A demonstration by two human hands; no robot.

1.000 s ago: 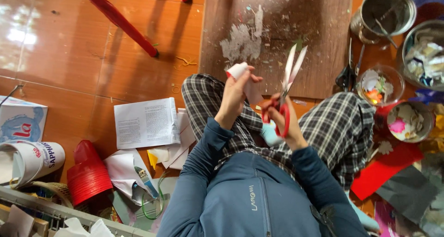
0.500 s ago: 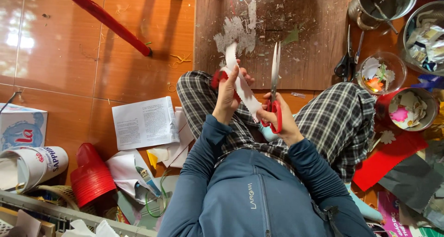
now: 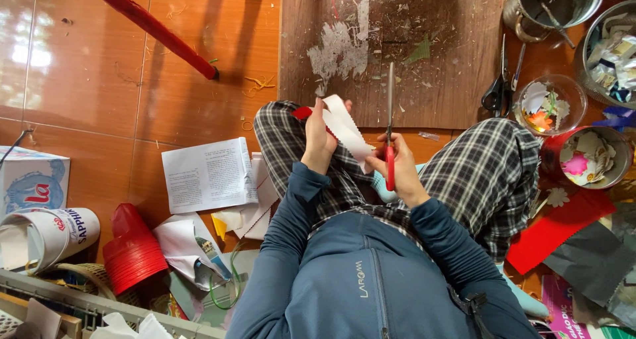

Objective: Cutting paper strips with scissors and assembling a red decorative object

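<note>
My left hand holds a white paper strip with a zigzag edge; a bit of red paper shows at its far end. My right hand grips red-handled scissors, blades closed and pointing away from me, right beside the strip. Both hands hover over my lap, above legs in plaid trousers, at the near edge of a dark wooden board.
On the right stand a metal pot, a glass bowl and a red tub of paper cut-outs, with black scissors nearby. On the left lie an open booklet, stacked red cups, a white tub, and a red pole.
The scissors' blades have gone from spread open to closed. The paper strip has swung down between my hands, and the view has drifted slightly.
</note>
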